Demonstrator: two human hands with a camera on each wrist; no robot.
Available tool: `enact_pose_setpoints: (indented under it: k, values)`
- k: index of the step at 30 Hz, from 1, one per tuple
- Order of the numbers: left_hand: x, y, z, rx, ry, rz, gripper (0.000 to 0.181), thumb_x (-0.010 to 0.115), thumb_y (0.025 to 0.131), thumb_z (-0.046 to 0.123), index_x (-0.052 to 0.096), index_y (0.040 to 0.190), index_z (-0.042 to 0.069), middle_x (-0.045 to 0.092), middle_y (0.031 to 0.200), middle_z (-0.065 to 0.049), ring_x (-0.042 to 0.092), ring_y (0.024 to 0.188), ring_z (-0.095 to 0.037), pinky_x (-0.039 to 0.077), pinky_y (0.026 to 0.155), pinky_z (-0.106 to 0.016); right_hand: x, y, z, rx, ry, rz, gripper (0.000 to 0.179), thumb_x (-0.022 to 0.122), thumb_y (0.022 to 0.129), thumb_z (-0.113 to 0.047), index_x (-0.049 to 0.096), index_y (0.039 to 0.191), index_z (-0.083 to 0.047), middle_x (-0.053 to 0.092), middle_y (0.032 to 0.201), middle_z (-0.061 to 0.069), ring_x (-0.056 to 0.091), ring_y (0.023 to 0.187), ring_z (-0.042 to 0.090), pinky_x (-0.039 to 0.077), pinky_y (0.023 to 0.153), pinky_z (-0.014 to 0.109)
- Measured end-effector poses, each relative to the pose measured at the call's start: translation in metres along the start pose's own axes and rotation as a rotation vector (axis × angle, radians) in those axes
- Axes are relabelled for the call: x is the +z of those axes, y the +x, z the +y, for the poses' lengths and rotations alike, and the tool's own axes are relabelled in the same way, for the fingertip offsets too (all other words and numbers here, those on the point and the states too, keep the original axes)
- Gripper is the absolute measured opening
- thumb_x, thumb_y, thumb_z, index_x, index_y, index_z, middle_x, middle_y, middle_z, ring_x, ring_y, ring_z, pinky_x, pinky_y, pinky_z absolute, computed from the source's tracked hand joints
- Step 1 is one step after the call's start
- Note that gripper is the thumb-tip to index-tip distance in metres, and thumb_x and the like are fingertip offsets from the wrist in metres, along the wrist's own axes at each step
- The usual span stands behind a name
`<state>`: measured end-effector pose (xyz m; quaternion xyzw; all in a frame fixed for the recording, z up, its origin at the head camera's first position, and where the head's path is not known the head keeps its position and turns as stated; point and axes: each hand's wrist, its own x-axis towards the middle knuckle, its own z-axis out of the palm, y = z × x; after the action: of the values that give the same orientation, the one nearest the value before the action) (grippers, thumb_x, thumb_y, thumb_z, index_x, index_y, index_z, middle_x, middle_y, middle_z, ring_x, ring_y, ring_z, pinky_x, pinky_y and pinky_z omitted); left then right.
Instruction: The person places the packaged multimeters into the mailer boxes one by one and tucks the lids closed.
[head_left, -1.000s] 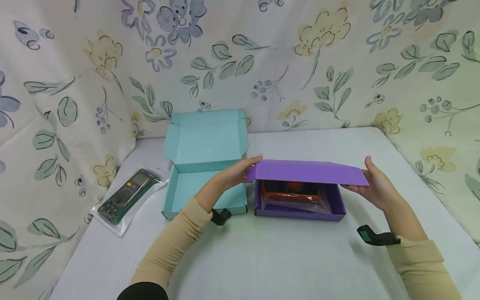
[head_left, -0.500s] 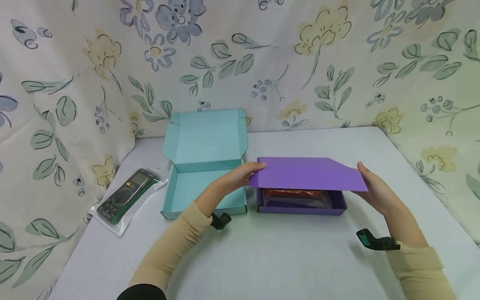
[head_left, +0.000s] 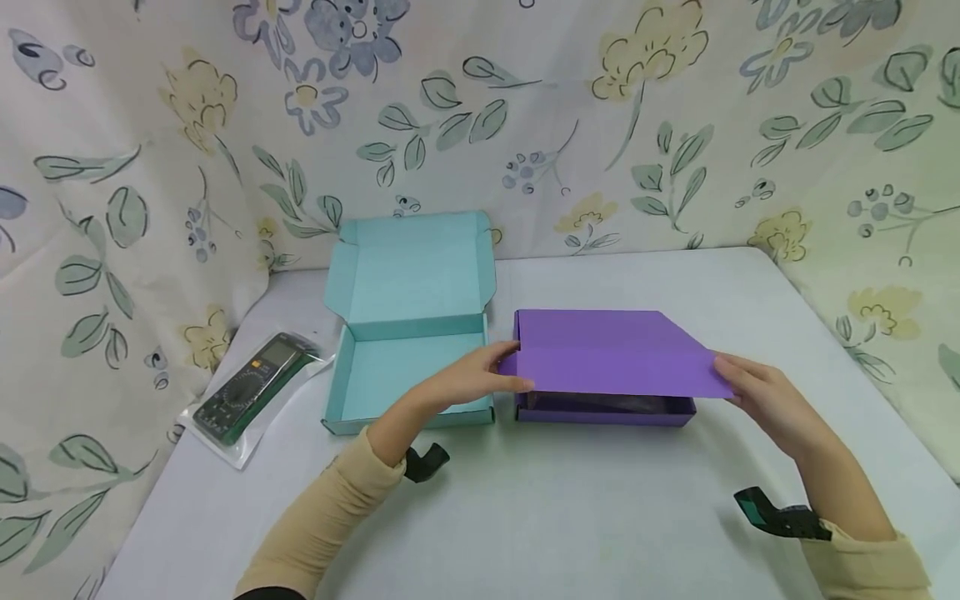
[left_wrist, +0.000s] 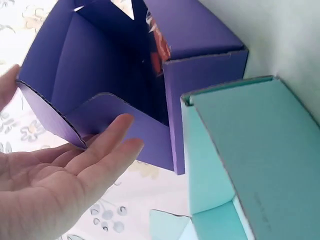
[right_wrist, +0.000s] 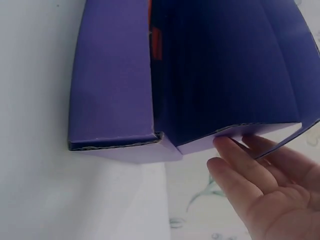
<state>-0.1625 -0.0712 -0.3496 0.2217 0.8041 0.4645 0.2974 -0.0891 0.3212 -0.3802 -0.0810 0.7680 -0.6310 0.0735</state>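
Observation:
A purple cardboard box [head_left: 600,350] stands on the table, its hinged lid [head_left: 592,333] slanting down over the front with a narrow gap left. Inside the box, a red object [left_wrist: 160,45] in clear plastic shows in the left wrist view; the lid mostly hides it. My left hand [head_left: 468,377] is at the lid's left front corner, its fingers extended along the side flap [left_wrist: 132,132]. At the right front corner, my right hand [head_left: 772,400] pinches the lid, thumb on top and fingers against the right side flap [right_wrist: 210,140].
An open teal box [head_left: 416,271] stands just left of the purple one, its lid raised. Farther left lies a black and green multimeter [head_left: 255,387] in a clear plastic bag. A floral cloth [head_left: 555,125] hangs behind the white table [head_left: 570,517].
The purple lid has swung down toward the front, covering the red object in the head view. Both hands have lowered with it, and the left thumb has come to the front corner.

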Motion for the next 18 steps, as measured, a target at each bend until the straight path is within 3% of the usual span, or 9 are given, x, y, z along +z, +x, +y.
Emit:
enact_pose_setpoints:
  k: [2,3,9,14,18]
  values:
    - [0.003,-0.001,0.0,0.005,0.014,0.004,0.081,0.064,0.092,0.034,0.022,0.154,0.002,0.038,0.15,-0.013,0.041,0.134,-0.024,0.035,0.11,-0.042,0.002,-0.001,0.0,0.033,-0.049,0.026,0.057,0.038,0.106,-0.015,0.02,0.135,0.03,0.059,0.11,-0.027,0.057,0.101,-0.011,0.044,0.083,0.006]
    - [0.005,-0.002,-0.001,0.009,0.017,0.004,0.08,0.064,0.093,0.033,0.022,0.153,0.002,0.039,0.149,-0.014,0.042,0.132,-0.025,0.035,0.109,-0.043,0.003,-0.001,0.0,0.051,-0.065,0.041,0.058,0.04,0.106,-0.016,0.019,0.136,0.03,0.059,0.109,-0.028,0.057,0.1,-0.011,0.044,0.082,0.006]
    - [0.014,-0.003,-0.006,-0.007,0.066,0.012,0.081,0.063,0.091,0.032,0.021,0.154,0.003,0.034,0.153,-0.015,0.036,0.137,-0.028,0.032,0.111,-0.046,0.007,-0.003,0.006,0.098,-0.105,0.068,0.059,0.045,0.105,-0.017,0.023,0.14,0.025,0.056,0.112,-0.027,0.057,0.099,-0.011,0.045,0.082,0.007]
    - [0.021,-0.006,-0.008,-0.045,0.106,0.008,0.083,0.063,0.092,0.031,0.017,0.155,0.001,0.025,0.157,-0.016,0.029,0.141,-0.03,0.028,0.112,-0.049,0.01,-0.008,0.009,0.13,-0.208,0.07,0.059,0.047,0.104,-0.023,0.029,0.143,0.018,0.053,0.125,-0.01,0.054,0.101,-0.015,0.045,0.083,0.007]
    - [0.024,-0.008,-0.011,-0.065,0.101,0.006,0.084,0.063,0.092,0.032,0.016,0.155,0.003,0.026,0.157,-0.016,0.031,0.14,-0.03,0.03,0.111,-0.049,0.013,-0.013,0.009,0.177,-0.336,0.1,0.056,0.048,0.103,-0.029,0.04,0.139,0.014,0.059,0.123,0.002,0.053,0.096,-0.014,0.045,0.079,0.008]
